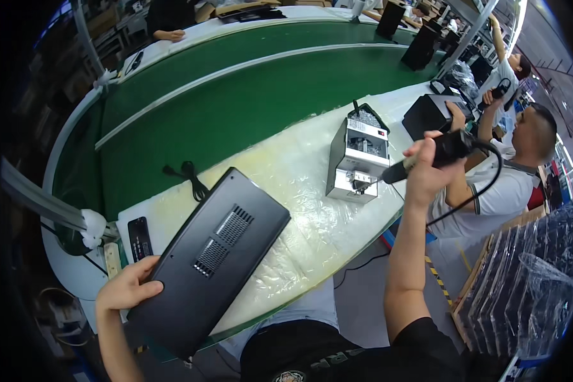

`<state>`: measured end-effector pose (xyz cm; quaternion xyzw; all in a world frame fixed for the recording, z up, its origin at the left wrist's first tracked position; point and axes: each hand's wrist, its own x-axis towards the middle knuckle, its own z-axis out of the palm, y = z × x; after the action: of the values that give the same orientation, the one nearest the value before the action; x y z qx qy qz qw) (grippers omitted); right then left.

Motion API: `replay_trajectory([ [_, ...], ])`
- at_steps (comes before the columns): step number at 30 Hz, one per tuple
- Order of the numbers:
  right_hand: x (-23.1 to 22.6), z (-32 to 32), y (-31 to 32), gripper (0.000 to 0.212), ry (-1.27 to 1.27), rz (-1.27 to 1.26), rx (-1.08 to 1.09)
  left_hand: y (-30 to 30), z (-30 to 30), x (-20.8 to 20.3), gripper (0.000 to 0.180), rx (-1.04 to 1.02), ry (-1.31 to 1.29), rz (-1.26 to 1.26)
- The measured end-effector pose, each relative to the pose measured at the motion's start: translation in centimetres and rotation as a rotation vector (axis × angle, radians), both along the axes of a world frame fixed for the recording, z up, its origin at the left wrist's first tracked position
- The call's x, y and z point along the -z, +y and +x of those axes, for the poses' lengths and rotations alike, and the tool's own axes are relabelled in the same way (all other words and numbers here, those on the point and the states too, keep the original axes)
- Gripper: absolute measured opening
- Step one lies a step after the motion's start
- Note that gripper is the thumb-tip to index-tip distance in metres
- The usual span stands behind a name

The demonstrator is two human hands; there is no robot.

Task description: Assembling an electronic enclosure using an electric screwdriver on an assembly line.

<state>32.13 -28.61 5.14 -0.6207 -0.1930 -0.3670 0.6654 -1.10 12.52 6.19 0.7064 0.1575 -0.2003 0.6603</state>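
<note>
- Left of the silver, box-shaped metal screw feeder (356,156) and nearer the person lies the long, flat black casing with two slotted vent patches (219,277), set aslant, its lower end reaching past the edge of the film-covered bench (305,251).
- That overhang could let the casing tip or slide toward the person, should the grip loosen on the slick film.
- At the feeder's front, the black corded power screwdriver (442,153) could miss or drop a screw if its bit meets the outlet askew; whether it touches is too small to tell.
- Right of the feeder, the right hand (424,172) is wrapped round the screwdriver, forearm rising from below, tool slanting down toward the outlet.
- Well left of the feeder, the left hand (128,286) pinches the casing's left edge, thumb on its face, wrist bent inward; the hidden fingertips cannot be judged.
</note>
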Motion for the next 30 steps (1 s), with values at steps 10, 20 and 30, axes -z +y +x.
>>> replay_trajectory([
  [10,3.1,0.8,1.6,0.040,-0.246,-0.026,0.015,-4.5,5.4,-1.4,0.063,0.061,-0.219,1.100],
  [20,2.1,0.6,1.6,0.035,-0.164,-0.011,0.027,-7.8,18.0,2.1,0.074,0.014,-0.391,1.065],
  [30,4.4,0.7,2.8,0.026,0.004,-0.050,0.040,-7.8,17.3,2.4,0.068,-0.108,-0.496,1.008],
])
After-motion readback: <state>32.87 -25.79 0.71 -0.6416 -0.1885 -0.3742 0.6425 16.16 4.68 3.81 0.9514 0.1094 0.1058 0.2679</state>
